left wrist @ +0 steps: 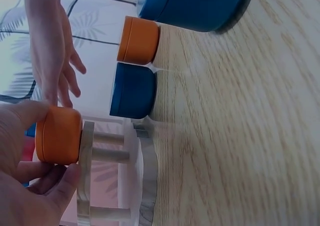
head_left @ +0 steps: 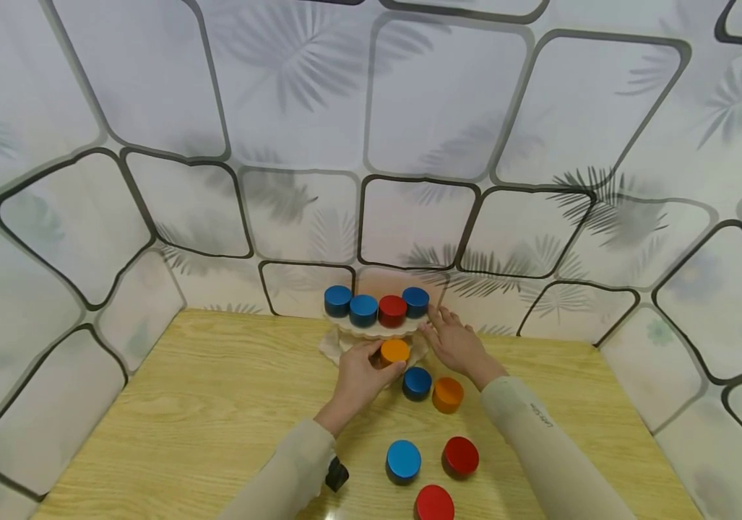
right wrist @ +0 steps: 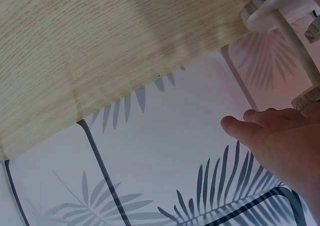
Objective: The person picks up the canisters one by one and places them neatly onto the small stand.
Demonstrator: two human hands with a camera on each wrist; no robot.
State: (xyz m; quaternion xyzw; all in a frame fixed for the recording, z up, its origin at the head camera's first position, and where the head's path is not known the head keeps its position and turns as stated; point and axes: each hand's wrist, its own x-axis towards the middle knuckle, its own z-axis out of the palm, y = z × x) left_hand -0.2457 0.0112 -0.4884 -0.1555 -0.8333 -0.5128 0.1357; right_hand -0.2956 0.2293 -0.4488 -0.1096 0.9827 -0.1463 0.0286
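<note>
My left hand (head_left: 363,375) pinches an orange round tin (head_left: 394,352) between thumb and fingers at the lower tier of a scalloped wooden stand (head_left: 371,331). In the left wrist view, the orange tin (left wrist: 60,136) is against the board, which stands on round pegs. My right hand (head_left: 455,344) is at the right edge of the upper tier, fingers extended beside a dark blue tin (head_left: 415,302). Whether its fingertips touch the stand is unclear. Two more blue tins and a red tin (head_left: 392,310) sit on the upper tier.
Nearest the stand on the wood-grain table (head_left: 214,404) are a blue tin (head_left: 417,383) and an orange tin (head_left: 448,395). Closer to me lie a light blue tin (head_left: 403,461) and two red tins, one (head_left: 460,457) at the right. A patterned wall (head_left: 305,217) rises behind.
</note>
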